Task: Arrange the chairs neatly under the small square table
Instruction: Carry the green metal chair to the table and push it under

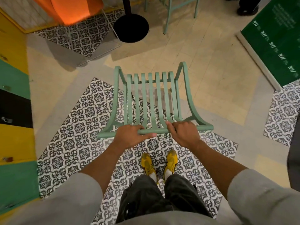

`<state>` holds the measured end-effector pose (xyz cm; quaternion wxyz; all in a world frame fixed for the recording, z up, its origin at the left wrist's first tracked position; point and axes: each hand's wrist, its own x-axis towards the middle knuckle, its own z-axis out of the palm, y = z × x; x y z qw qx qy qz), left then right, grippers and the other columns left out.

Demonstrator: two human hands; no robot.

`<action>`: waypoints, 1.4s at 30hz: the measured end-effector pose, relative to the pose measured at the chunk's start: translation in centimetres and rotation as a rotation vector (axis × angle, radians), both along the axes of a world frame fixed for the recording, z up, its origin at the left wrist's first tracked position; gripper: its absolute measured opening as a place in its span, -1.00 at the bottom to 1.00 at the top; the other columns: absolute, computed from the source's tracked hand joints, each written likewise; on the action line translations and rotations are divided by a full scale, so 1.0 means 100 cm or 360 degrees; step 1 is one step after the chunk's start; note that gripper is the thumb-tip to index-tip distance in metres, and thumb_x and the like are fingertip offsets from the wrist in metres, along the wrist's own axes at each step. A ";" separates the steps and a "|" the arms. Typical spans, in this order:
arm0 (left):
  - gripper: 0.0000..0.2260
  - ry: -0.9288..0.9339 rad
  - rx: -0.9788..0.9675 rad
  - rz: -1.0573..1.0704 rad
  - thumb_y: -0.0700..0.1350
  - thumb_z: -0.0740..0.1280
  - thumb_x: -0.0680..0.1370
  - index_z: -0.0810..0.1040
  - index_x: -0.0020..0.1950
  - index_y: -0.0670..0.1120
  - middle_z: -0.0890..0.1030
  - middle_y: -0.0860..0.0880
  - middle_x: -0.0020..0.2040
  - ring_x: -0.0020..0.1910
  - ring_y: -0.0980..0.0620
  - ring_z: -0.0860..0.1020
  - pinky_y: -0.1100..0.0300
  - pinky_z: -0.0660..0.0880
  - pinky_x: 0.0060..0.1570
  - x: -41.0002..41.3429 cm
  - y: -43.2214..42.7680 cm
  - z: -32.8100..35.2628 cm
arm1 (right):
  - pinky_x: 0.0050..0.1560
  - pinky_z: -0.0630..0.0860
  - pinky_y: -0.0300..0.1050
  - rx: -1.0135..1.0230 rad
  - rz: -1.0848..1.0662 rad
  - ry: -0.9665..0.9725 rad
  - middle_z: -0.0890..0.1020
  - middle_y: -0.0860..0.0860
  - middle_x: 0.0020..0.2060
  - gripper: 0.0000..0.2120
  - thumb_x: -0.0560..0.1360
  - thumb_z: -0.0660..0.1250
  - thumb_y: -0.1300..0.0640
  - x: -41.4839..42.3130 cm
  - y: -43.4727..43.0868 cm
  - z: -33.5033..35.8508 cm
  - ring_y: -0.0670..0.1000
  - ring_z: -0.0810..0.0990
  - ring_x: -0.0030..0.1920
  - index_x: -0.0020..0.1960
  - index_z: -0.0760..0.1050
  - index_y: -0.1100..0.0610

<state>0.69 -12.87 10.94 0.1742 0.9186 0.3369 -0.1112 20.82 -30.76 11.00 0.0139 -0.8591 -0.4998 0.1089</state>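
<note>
Head view, looking straight down. Pale green chair (152, 101), smooth painted metal by its look: a round tube top rail, flat slats curving from the rail down into the seat, side rails flaring outward. Left hand (132, 135) and right hand (184, 134) both on the top rail, fingers (139, 127) curled over the far side of the tube, left thumb laid along its near side; both clasped around the rail, slats running away just beyond the fingertips. Chair standing out in the open on a patch of black-and-white patterned tile (76, 140), seat reaching onto plain beige floor farther out.

Well beyond the fingers, a black round pedestal base (130, 28) with a dark post rising out of frame, presumably the table's; tabletop itself not visible. Right of that base, legs of a second green chair (181, 12), cut off at the top edge. Bare floor between the held chair and the base. Left of the hands, a wall of yellow, green and black panels (14, 95); far right, a green board (276, 44) with blurred, unreadable lettering. Glowing orange shape (73, 8) at upper left, unclear what.

Near side of the fingers: yellow shoes (159, 163), dark trousers, grey sleeves. Chair legs mostly hidden beneath the seat.
</note>
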 end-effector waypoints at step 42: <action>0.07 0.0368 -0.0069 0.0089 0.84 -0.09 0.21 0.63 0.39 0.23 0.68 -0.02 0.35 0.21 -0.13 0.70 -0.08 0.63 0.16 0.146 0.028 0.018 | -0.29 0.64 -0.04 -0.0292 0.0191 0.0144 0.51 0.00 -0.48 -0.34 0.70 -0.10 -0.36 0.154 0.054 0.003 0.06 0.54 -0.48 -0.22 0.42 0.12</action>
